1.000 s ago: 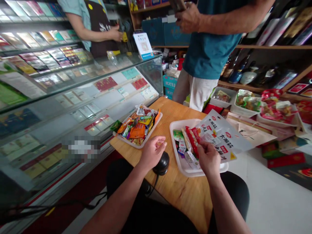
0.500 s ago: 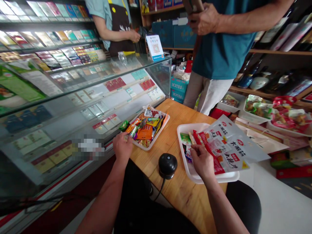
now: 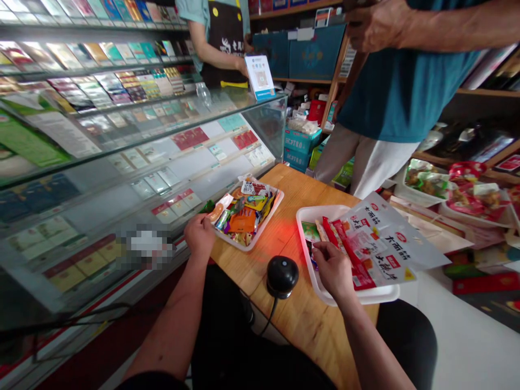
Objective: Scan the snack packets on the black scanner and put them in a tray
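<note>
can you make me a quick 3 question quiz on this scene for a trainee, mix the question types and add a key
1. Multiple choice: what stands on the wooden table, just left of the white tray that the silver-grey snack bag lies across?
a) QR-code sign
b) black scanner
c) teal carton

2. True or false: the glow on the tabletop near the scanner is green.

3. Short answer: which of the person's hands is over that same tray?

Key
1. b
2. False; it is red.
3. The right hand.
</note>
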A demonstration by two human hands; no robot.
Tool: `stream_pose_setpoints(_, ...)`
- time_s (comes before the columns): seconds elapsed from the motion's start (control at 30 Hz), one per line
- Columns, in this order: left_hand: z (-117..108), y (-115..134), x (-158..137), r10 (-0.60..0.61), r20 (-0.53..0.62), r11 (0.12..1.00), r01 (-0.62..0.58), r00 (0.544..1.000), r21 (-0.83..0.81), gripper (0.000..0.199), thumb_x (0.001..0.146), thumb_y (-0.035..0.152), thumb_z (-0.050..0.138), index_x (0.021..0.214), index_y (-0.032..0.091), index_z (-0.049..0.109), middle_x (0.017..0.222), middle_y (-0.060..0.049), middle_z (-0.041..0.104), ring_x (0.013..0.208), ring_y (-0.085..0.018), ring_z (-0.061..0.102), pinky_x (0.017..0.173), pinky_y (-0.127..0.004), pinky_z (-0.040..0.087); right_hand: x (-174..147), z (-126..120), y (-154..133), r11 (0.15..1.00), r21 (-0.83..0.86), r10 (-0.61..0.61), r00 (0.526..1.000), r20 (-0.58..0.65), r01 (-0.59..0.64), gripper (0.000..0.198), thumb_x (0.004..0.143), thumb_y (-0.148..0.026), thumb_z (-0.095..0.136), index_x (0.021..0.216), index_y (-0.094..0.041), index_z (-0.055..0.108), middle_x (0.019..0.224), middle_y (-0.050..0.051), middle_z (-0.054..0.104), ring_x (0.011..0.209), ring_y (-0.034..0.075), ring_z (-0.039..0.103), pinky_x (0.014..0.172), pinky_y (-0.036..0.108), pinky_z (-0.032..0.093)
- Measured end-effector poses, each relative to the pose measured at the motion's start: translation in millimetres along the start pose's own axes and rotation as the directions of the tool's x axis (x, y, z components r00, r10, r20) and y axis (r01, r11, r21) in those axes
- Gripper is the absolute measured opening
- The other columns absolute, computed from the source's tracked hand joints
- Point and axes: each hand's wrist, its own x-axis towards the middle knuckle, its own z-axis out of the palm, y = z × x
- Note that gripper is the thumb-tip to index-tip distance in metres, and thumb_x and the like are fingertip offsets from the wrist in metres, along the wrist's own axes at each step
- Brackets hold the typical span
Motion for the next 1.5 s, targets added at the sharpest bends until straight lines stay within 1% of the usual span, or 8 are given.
stream_pose_setpoints(0.1,-11,12,6,-0.197,-0.032,0.949,0.182,0.98,-0.258,0.031,0.089,0.041,0.055,0.098,0.016,0.071,0.093,-0.008,0.07,0.081,-0.022,0.064,0.079,-0.036,0.051,0,1,-8,1.0,-0.027,-0.012,1.0,0.014,0.012,0.025,0.087,-0.04,0.061,0.098,-0.021,0.073,0.09,0.003,0.073,0.079,0.019,0.067,0.076,0.029,0.05)
stream_pose_setpoints(0.23,-28,36,7,-0.443,0.183,0.603,0.442,0.878,-0.664,0.038,0.077,0.045,0.066,0.097,0.013,0.064,0.089,-0.005,0.067,0.06,-0.013,0.058,0.056,-0.029,0.052,0,3,-18,1.0,-0.003,-0.015,1.0,0.015,0.015,0.026,0.087,-0.042,0.063,0.098,-0.021,0.073,0.087,0.003,0.072,0.077,0.019,0.066,0.074,0.03,0.049)
stream_pose_setpoints(0.5,-54,100,-35,-0.295,0.362,0.415,0.459,0.885,-0.785,0.035,0.077,0.043,0.075,0.094,0.014,0.064,0.089,-0.003,0.065,0.062,-0.011,0.06,0.053,-0.023,0.052,-14,8,-55,0.946,0.321,-0.002,0.988,0.152,-0.048,0.033,0.086,-0.047,0.067,0.1,-0.017,0.07,0.083,0.007,0.07,0.072,0.019,0.064,0.068,0.031,0.051)
stream_pose_setpoints(0.73,-72,156,-86,0.072,0.165,0.711,0.065,0.984,-0.701,0.017,0.093,0.029,0.062,0.103,0.019,0.071,0.111,-0.008,0.071,0.103,-0.022,0.069,0.097,-0.04,0.055,-27,20,-94,0.722,0.608,0.003,0.879,0.476,-0.331,0.047,0.083,-0.051,0.073,0.114,-0.017,0.064,0.112,0.011,0.07,0.088,0.019,0.07,0.071,0.028,0.055)
stream_pose_setpoints(0.87,-77,172,-110,0.422,0.086,0.71,-0.27,0.902,-0.651,0.023,0.091,0.015,0.061,0.11,0.024,0.071,0.124,-0.007,0.069,0.121,-0.023,0.063,0.109,-0.044,0.049,-29,28,-96,0.55,0.724,0.083,0.89,0.449,-0.417,0.045,0.082,-0.053,0.073,0.108,-0.016,0.066,0.112,0.011,0.07,0.091,0.022,0.071,0.067,0.03,0.058)
stream_pose_setpoints(1.03,-77,176,-125,0.532,0.145,0.671,-0.311,0.834,-0.673,0.032,0.086,0.016,0.067,0.117,0.026,0.068,0.133,-0.008,0.064,0.13,-0.027,0.057,0.114,-0.049,0.045,-29,27,-88,0.387,0.8,0.185,0.889,0.419,-0.458,0.038,0.081,-0.046,0.074,0.101,-0.015,0.065,0.093,0.009,0.072,0.079,0.023,0.072,0.062,0.033,0.061)
stream_pose_setpoints(1.23,-72,182,-123,0.158,0.432,0.55,0.284,0.888,-0.786,0.047,0.087,0.037,0.07,0.131,0.021,0.06,0.134,-0.013,0.061,0.123,-0.028,0.061,0.1,-0.042,0.054,-27,21,-72,0.281,0.846,0.15,0.891,0.428,-0.453,0.039,0.076,-0.039,0.081,0.102,-0.015,0.066,0.098,0.009,0.073,0.076,0.019,0.071,0.068,0.032,0.061)
stream_pose_setpoints(1.5,-61,183,-108,0.106,0.802,0.156,0.787,0.588,-0.597,0.033,0.077,0.037,0.08,0.096,0.015,0.066,0.096,-0.007,0.071,0.082,-0.019,0.069,0.071,-0.03,0.054,-26,16,-65,0.366,0.815,0.053,0.885,0.463,-0.449,0.042,0.077,-0.042,0.082,0.107,-0.016,0.068,0.106,0.009,0.072,0.084,0.019,0.07,0.07,0.029,0.059)
